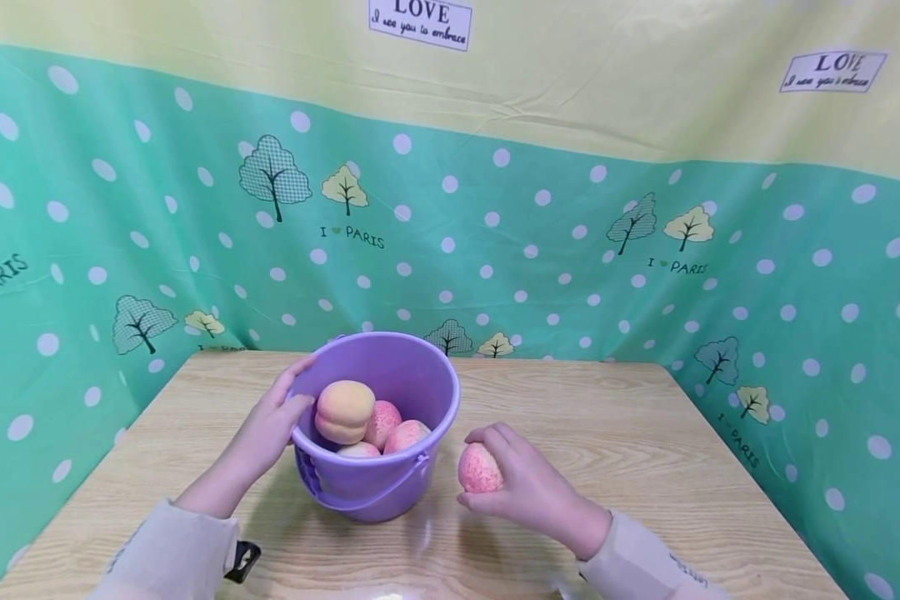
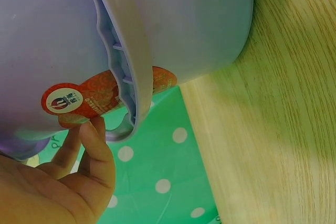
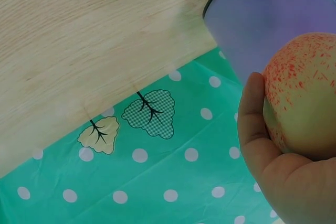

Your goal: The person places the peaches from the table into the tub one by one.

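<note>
A purple bucket (image 1: 378,492) stands on the table, tilted a little, its handle (image 2: 137,51) hanging down the near side. My left hand (image 1: 270,417) grips the bucket's left rim, thumb at the inner edge and fingers along the outside. Inside lie several peaches: a yellowish one (image 1: 345,410) on top, and pink speckled ones (image 1: 407,434) lower down. Just right of the bucket, my right hand (image 1: 528,483) holds another pink speckled peach (image 1: 481,468) between thumb and fingers. The right wrist view shows this peach (image 3: 304,87) close up, with the bucket behind it.
A wood-grain table (image 1: 607,425) carries everything. Behind and to both sides hangs a green and yellow curtain (image 1: 495,225) with white dots and printed trees, meeting the table's back edge. A red-orange sticker (image 2: 100,95) is on the bucket's side.
</note>
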